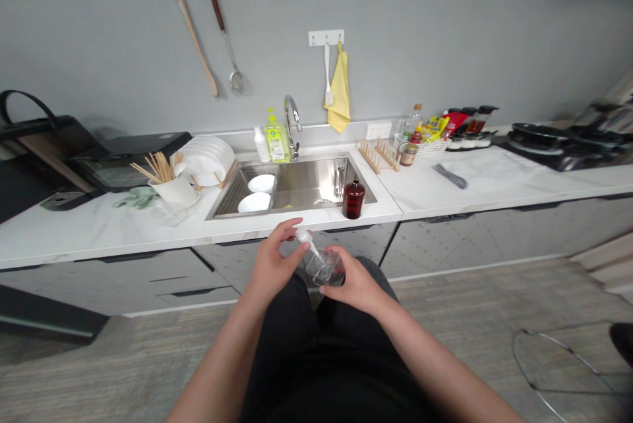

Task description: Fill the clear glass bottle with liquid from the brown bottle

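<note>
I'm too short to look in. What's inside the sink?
Two white bowls sit in the wire rack on the left of the sink. The dark red bottle covers part of the right end, so that's hidden.

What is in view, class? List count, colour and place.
Utensils: three, mixed, wall
Cloths: several, mixed, wall and counter
Sink and tap: one each, silver, counter
Bowls: two, white, sink
Back bottles: two, white, yellow-green, sink back
Plates: several, white, left counter
Chopsticks: several, tan, white cup
Appliances: several, black, far left
Red bottle: one, red, sink front
Wooden rack: one, tan, right counter
Seasonings: several, mixed, right counter
Cookware: several, black, far right
Metal frame: one, silver, right
Pump: one, white, centre
Container: one, clear, centre
Left hand: one, bare, pump
Right hand: one, bare, container
Legs: two, black, below
</note>
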`<move>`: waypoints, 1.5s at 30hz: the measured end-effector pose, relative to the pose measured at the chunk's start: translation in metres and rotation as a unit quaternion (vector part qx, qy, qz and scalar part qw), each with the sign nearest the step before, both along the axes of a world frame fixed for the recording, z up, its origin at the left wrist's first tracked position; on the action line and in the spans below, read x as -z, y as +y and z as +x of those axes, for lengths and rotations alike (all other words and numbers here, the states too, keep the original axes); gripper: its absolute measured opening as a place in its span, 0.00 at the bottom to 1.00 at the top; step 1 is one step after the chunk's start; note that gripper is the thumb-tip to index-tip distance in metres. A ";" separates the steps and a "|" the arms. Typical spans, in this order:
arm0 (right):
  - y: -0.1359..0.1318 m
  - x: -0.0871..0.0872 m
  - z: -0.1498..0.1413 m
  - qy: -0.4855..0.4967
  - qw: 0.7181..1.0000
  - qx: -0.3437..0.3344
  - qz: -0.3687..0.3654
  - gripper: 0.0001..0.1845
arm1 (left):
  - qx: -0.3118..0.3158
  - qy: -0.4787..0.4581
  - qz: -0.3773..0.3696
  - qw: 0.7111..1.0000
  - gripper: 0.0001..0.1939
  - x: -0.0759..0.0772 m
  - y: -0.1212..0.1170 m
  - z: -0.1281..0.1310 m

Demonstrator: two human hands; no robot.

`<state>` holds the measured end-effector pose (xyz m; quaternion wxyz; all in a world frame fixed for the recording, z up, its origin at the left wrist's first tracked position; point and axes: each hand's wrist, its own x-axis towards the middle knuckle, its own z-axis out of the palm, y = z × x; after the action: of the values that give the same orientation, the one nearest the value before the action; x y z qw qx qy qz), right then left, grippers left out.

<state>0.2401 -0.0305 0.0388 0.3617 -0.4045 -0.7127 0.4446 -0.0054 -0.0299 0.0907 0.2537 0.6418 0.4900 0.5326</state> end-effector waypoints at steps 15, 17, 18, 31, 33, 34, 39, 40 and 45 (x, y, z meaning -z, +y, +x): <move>0.004 0.004 0.000 0.002 1.000 0.003 -0.008 0.44 | -0.008 0.014 -0.018 1.000 0.27 0.006 -0.004 0.002; 0.005 0.005 0.000 0.005 1.000 0.002 -0.010 0.44 | -0.029 0.040 -0.010 0.999 0.27 0.006 -0.004 0.001; 0.006 0.005 0.000 0.006 1.000 0.002 -0.011 0.44 | -0.038 0.054 -0.003 0.998 0.26 0.006 -0.004 -0.001; 0.037 0.016 -0.012 -0.009 1.000 -0.011 0.010 0.46 | -0.018 -0.035 -0.063 0.997 0.14 0.012 0.002 -0.047; 0.042 0.020 -0.014 -0.001 1.000 -0.014 0.005 0.45 | -0.030 -0.094 -0.073 0.992 0.16 0.020 0.005 -0.062; 0.044 0.022 -0.015 0.004 1.000 -0.016 0.002 0.45 | -0.048 -0.114 -0.075 0.990 0.17 0.025 0.006 -0.072; 0.058 0.029 -0.014 0.018 0.999 -0.029 -0.002 0.44 | -0.212 -0.185 -0.078 0.956 0.24 0.045 0.022 -0.144; 0.061 0.030 -0.013 0.018 0.999 -0.031 -0.002 0.44 | -0.243 -0.204 -0.071 0.946 0.25 0.048 0.027 -0.163; 0.078 0.038 -0.003 0.022 0.999 -0.029 -0.003 0.45 | -0.379 -0.157 -0.071 0.909 0.24 0.053 0.063 -0.261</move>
<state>0.2373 0.0470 0.0006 0.3631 -0.3745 -0.7145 0.4662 -0.2663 0.0328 0.0376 0.1514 0.2962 0.6865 0.6466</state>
